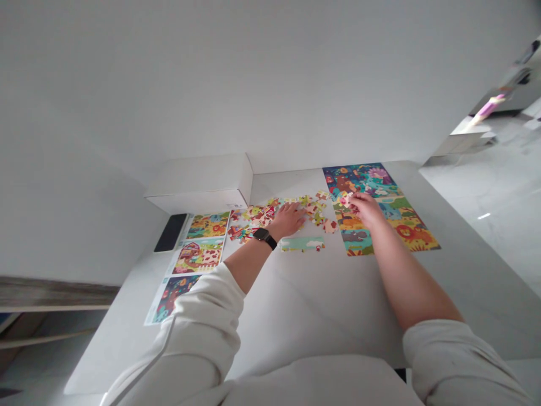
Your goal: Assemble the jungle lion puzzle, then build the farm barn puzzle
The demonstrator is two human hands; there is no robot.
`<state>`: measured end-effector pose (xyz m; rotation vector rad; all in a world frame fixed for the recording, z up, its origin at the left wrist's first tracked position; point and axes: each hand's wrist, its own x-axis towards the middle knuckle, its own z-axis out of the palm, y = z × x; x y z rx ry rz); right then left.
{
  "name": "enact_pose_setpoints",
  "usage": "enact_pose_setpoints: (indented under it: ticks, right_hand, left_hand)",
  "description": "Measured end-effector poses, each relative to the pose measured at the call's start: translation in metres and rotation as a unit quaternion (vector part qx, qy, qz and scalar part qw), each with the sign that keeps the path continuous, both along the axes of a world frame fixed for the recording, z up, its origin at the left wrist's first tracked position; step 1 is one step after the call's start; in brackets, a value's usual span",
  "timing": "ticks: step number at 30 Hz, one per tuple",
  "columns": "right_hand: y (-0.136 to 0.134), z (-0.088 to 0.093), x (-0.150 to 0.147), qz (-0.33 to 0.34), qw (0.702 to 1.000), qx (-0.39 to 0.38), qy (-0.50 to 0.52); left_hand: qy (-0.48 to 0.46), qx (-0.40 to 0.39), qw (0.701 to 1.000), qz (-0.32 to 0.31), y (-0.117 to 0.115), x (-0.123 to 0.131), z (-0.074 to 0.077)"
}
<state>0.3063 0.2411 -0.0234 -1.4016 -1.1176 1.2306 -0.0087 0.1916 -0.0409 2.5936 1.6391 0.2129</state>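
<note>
My left hand [289,219], with a black watch [265,238] on its wrist, lies with fingers stretched over a spread of loose jigsaw pieces [318,210]. My right hand [364,207] pinches a pinkish jigsaw piece [346,199] above the left edge of the put-together puzzles. One of these is a dark blue forest puzzle [359,177]; nearer me is a yellow and green animal puzzle [412,228] with a lion. A joined strip of sky pieces [301,243] rests just below my left hand. Part of the loose pieces is hidden under that hand.
At the left are picture sheets [198,256] showing three scenes, partly covered by my left sleeve. A black phone [171,232] lies beside them. Behind, a white box [198,183] stands against the wall. The white table [313,304] ends at the right above a pale floor.
</note>
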Motion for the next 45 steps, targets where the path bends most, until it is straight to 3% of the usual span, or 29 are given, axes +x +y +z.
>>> enact_pose_setpoints:
  ticks: [8, 19, 27, 31, 37, 42, 45]
  right_hand:
    - [-0.019, -0.017, -0.011, -0.018, 0.998, 0.012, 0.055]
    - [-0.013, -0.025, -0.007, -0.019, 0.984, 0.017, 0.174]
    - [-0.016, -0.024, -0.021, 0.007, 0.994, 0.041, 0.105]
    - [-0.018, -0.024, -0.028, 0.013, 0.995, 0.054, 0.084]
    - [-0.017, -0.025, -0.026, -0.002, 0.996, 0.044, 0.071]
    - [-0.016, -0.025, -0.026, -0.013, 0.996, 0.040, 0.083]
    - [-0.017, -0.025, -0.030, 0.000, 0.996, 0.041, 0.075]
  left_hand:
    - [0.019, -0.007, 1.000, 0.015, -0.016, -0.008, 0.004]
    - [-0.031, -0.006, 0.997, 0.066, -0.038, -0.009, -0.001]
    - [-0.089, 0.027, 0.990, 0.106, -0.033, 0.034, 0.015]
    - [-0.090, 0.001, 0.988, 0.125, -0.021, 0.059, 0.018]
    - [-0.095, -0.037, 0.986, 0.129, -0.007, 0.066, 0.017]
    - [-0.174, -0.036, 0.975, 0.136, -0.007, 0.059, 0.022]
    - [-0.281, -0.078, 0.944, 0.155, -0.016, 0.047, 0.025]
